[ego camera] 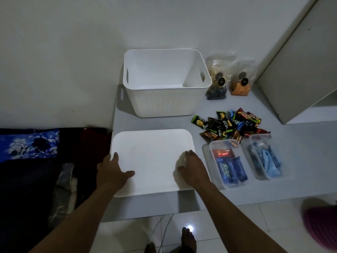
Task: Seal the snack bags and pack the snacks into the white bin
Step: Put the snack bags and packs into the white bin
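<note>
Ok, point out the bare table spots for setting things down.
Widest bare table lies right of the two tubs, toward the cupboard. A narrow strip runs between bin and lid. Crowded where packets pile against the tubs.

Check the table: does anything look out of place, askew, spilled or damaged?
Nothing is spilled or damaged. Only the small wrapped snack packets look untidy, lying in a jumbled, overlapping heap on the grey table beside the two clear plastic tubs of neatly laid bars.
</note>
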A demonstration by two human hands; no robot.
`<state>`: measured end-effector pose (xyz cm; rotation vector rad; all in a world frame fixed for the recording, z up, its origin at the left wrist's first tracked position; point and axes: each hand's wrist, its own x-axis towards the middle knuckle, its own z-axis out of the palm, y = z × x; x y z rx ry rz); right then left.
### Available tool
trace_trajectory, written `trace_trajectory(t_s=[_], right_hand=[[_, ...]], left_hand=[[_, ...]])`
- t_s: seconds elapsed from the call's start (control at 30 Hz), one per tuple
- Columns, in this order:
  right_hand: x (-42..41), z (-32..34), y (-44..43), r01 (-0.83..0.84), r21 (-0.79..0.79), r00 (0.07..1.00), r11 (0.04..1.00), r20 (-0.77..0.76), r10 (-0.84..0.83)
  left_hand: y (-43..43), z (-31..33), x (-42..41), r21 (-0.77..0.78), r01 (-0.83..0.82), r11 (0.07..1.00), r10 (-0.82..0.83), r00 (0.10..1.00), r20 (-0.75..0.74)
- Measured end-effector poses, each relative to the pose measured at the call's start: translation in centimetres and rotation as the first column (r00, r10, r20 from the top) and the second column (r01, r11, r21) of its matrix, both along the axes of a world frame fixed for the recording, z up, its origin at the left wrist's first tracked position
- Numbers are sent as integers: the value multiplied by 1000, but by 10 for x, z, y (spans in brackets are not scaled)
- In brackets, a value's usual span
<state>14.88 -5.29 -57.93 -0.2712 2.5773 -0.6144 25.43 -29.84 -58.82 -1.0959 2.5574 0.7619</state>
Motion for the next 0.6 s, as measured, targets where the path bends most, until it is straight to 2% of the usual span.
trace_trajectory(t_s=[0.1, 0.23, 0.37, 0.6], right_hand=[[0, 4, 2, -22, -13, 999, 1000, -23, 22], [-5, 31, 3, -46, -52, 996, 998, -82, 41], [-15, 77, 10, -57, -54, 980, 997, -194, 46], [-58, 157, 47, -18, -62, 961, 998, -278, -1]], left_hand=[[2, 7, -1, -31, 29, 999, -29, 999, -13], [15, 35, -12, -126, 96, 987, -118, 977, -177], [36, 76, -34, -191, 200, 961, -257, 900, -352], [85, 160, -95, -285, 355, 890, -455, 723, -519]])
